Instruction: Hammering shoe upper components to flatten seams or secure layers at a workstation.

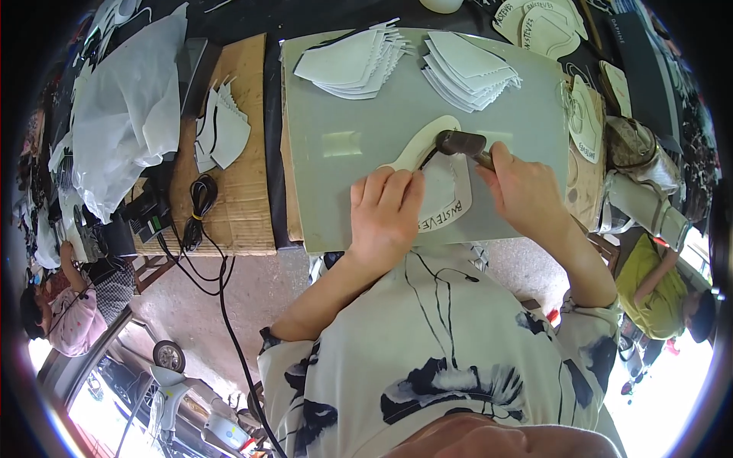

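Observation:
My right hand (pixel 527 195) is closed round the handle of a dark-headed hammer (pixel 463 143). The hammer's head lies over the upper part of a pale curved piece (pixel 427 140) with a dark strip along its inner edge. Beside and partly under that piece is a cream pattern template (pixel 450 195) with handwriting along its rim. With fingers bent and close together, my left hand (pixel 387 216) presses on the left side of the pieces; its thumb is hidden. Both rest on a grey-green work board (pixel 336 191).
Two stacks of white cut pieces (pixel 355 61) lie at the board's far edge. More white pieces (pixel 223 127) sit on cardboard (pixel 244 191) to the left, near a coiled black cable (pixel 201 198). Templates (pixel 542 29) and a patterned bag (pixel 645 156) are on the right. People sit on both sides.

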Tool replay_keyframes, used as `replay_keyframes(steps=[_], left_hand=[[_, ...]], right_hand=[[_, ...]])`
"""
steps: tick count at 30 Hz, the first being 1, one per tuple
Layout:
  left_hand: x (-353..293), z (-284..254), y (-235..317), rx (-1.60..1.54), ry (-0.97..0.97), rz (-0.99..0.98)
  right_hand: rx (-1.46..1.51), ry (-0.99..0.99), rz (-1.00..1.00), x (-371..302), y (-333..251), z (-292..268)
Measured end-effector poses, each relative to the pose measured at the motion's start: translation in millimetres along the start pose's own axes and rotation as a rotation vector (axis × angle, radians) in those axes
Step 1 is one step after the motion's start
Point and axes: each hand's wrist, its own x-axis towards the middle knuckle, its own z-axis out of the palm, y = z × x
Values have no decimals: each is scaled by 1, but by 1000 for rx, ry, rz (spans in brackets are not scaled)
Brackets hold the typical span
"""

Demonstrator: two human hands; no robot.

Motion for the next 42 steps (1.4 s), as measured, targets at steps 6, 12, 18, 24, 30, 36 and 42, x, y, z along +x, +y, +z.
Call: replay_keyframes(steps=[6, 12, 18, 24, 30, 36, 42], left_hand=[[0, 1, -2, 78, -3, 129], [-4, 2, -2, 97, -17, 124], [3, -8, -7, -128, 9, -109], [-7, -4, -5, -23, 2, 33], [-8, -5, -5, 9, -2, 101], [-3, -9, -11, -143, -13, -57], [-6, -10, -11, -4, -51, 101]], right_hand=[[78, 7, -96, -4, -13, -8], [167, -44, -74, -3, -17, -19], [25, -92, -45, -5, -4, -3], [63, -41, -40, -5, -8, -15], [62, -104, -122, -4, -19, -15], [39, -181, -73, -7, -13, -8], [101, -64, -116, -2, -16, -20]])
